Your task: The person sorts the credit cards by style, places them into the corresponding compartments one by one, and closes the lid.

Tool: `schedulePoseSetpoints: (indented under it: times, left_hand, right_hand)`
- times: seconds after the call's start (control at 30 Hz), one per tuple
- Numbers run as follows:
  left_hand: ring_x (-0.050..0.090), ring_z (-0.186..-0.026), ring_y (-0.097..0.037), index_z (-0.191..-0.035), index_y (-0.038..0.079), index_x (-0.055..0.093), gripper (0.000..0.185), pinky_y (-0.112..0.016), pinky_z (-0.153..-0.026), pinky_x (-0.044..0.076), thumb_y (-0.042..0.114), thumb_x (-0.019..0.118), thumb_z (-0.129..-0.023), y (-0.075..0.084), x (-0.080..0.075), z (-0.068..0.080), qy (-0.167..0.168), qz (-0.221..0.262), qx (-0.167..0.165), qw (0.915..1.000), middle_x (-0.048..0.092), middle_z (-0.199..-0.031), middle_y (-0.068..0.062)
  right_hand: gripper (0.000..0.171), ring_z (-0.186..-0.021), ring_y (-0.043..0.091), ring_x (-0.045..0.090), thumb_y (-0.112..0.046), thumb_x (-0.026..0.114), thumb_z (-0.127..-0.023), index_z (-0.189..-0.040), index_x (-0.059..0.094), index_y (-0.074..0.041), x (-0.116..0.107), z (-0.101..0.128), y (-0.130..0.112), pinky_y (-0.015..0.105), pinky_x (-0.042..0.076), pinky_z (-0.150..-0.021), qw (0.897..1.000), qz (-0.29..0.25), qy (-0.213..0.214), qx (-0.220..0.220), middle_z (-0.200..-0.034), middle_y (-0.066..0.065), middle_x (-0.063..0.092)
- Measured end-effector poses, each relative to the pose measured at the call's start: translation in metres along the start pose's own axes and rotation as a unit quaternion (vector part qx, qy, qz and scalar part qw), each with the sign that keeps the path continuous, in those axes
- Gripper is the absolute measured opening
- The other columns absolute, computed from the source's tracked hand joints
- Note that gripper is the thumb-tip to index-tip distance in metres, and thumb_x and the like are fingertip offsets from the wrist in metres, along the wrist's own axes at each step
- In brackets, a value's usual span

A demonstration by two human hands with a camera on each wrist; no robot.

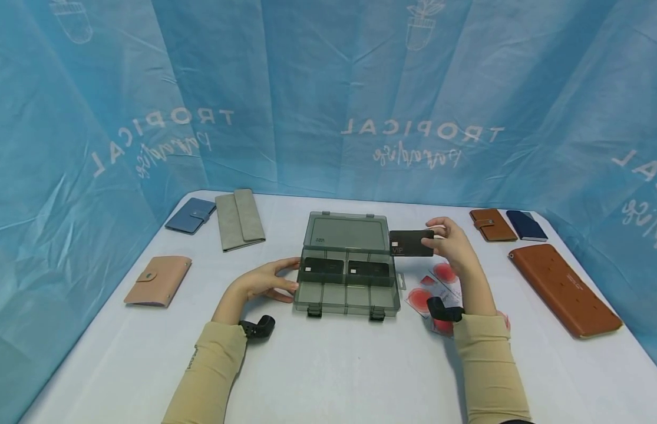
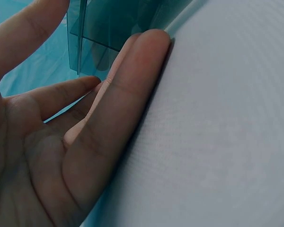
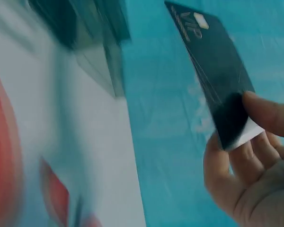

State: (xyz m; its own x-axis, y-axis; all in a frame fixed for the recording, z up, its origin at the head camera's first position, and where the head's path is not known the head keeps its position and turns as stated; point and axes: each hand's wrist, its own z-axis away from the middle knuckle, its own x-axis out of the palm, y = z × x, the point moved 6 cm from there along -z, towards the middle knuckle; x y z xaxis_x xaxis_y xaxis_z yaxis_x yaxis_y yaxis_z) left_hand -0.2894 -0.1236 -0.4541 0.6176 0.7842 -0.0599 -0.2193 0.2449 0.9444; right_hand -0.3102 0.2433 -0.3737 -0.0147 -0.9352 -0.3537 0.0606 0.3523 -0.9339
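A smoky clear plastic box point(image 1: 347, 297) with compartments stands open in the middle of the white table, its lid point(image 1: 346, 231) tipped back. Two black cards point(image 1: 323, 267) point(image 1: 368, 268) lie in its rear compartments. My left hand point(image 1: 272, 281) rests against the box's left side point(image 2: 92, 42) with fingers point(image 2: 132, 80) straight on the table. Just right of the lid, my right hand point(image 1: 449, 238) pinches a black VIP card point(image 1: 410, 243) point(image 3: 213, 75) by its right end, held in the air.
Red-and-white cards point(image 1: 434, 285) lie right of the box. A pink wallet point(image 1: 159, 280), a blue wallet point(image 1: 191, 215) and a grey long wallet point(image 1: 240, 219) lie at the left. A brown wallet point(image 1: 492, 224), a navy wallet point(image 1: 526, 225) and a long brown wallet point(image 1: 564, 288) lie at the right.
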Motion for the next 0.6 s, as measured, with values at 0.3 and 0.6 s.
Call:
schedulePoseSetpoints:
  times: [0.3, 0.6]
  left_hand:
    - [0.059, -0.095, -0.024, -0.148, 0.006, 0.014, 0.082, -0.043, -0.083, 0.054, 0.008, 0.066, -0.085, -0.001, 0.000, 0.000, -0.001, 0.000, 0.002, 1.0000, 0.011, -0.153, -0.017]
    - [0.059, -0.094, -0.024, -0.148, 0.006, 0.014, 0.081, -0.043, -0.083, 0.054, 0.007, 0.065, -0.085, 0.000, 0.000, 0.000, -0.004, 0.003, 0.002, 1.0000, 0.011, -0.153, -0.017]
  right_hand:
    - [0.027, -0.099, 0.033, 0.056, 0.002, 0.055, -0.089, -0.116, 0.057, 0.000, 0.063, 0.002, -0.009, 0.044, 0.052, -0.080, 0.987, 0.044, -0.125, -0.094, -0.115, 0.020, 0.048]
    - [0.017, -0.089, 0.023, 0.058, -0.002, 0.058, -0.089, -0.102, 0.067, -0.008, 0.098, 0.012, -0.014, 0.038, 0.052, -0.075, 0.941, 0.241, -0.144, -0.187, -0.099, 0.010, 0.063]
